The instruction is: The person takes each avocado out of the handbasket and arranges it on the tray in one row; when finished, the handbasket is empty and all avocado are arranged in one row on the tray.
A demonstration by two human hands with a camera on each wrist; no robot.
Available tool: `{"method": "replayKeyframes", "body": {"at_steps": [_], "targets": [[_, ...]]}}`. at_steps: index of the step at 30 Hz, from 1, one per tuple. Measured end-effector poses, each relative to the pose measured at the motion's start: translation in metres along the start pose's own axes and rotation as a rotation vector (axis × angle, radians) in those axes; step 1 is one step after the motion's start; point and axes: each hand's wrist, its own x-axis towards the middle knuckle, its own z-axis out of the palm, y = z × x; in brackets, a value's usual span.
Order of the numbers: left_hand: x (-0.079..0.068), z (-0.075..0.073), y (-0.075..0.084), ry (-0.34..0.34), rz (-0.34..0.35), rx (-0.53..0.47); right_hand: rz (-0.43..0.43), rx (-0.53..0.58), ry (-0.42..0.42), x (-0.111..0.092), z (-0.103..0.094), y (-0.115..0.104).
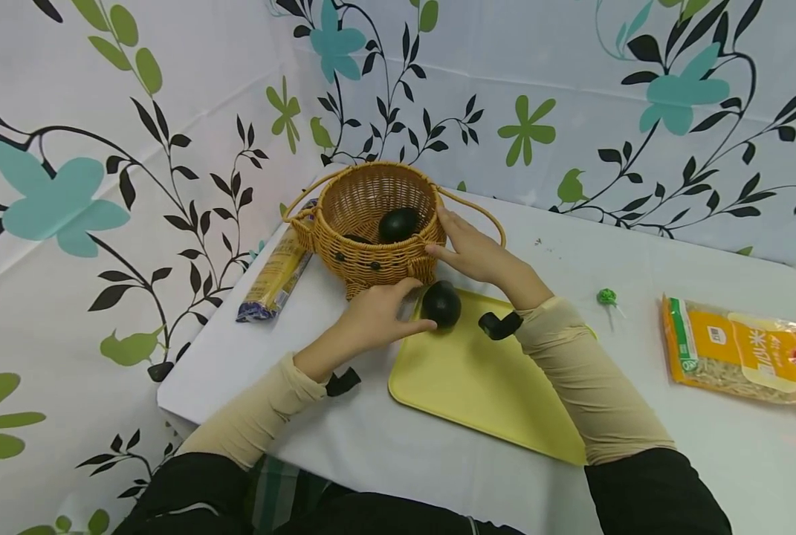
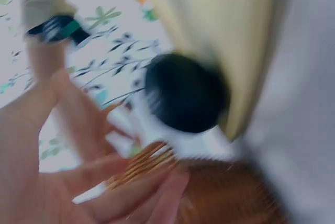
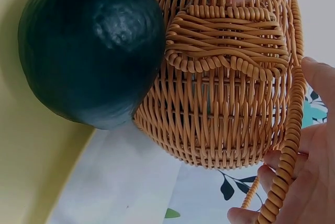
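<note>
A brown wicker basket (image 1: 384, 256) with loop handles and an animal-like front stands at the table's back left. Inside lies a dark green avocado (image 1: 399, 224), with part of another dark thing beside it. Another avocado (image 1: 441, 305) rests at the yellow tray's upper left corner, close to the basket's front. My left hand (image 1: 380, 316) reaches to the basket's lower front, fingers extended, thumb beside this avocado. My right hand (image 1: 474, 256) touches the basket's right side with fingers spread, thumb near the rim. In the right wrist view, the handle (image 3: 290, 145) crosses before its palm.
The yellow tray (image 1: 484, 379) lies in front of the basket. A long yellow packet (image 1: 277, 275) lies left of the basket. To the right are a green lollipop (image 1: 607, 297) and an orange bag (image 1: 745, 353). Patterned cloth (image 1: 438, 96) hangs behind the table.
</note>
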Motion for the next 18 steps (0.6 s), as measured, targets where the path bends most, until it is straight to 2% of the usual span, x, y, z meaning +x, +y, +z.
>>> {"method": "replayKeyframes", "body": {"at_steps": [4, 8, 11, 14, 18], "targets": [[0.001, -0.043, -0.001, -0.052, 0.011, -0.120, 0.000, 0.009, -0.008, 0.001, -0.001, 0.000], [0.017, -0.092, -0.001, -0.061, 0.024, -0.185, 0.008, 0.012, -0.010, 0.001, -0.002, 0.000], [0.038, -0.125, -0.001, -0.067, 0.002, -0.190, 0.017, 0.011, -0.012, 0.002, -0.002, 0.000], [0.065, -0.152, -0.002, -0.066, -0.022, -0.154, 0.021, 0.011, -0.016, 0.003, -0.002, 0.000], [0.103, -0.173, -0.007, -0.115, -0.039, -0.056, 0.021, 0.014, -0.018, 0.004, -0.001, -0.001]]}}
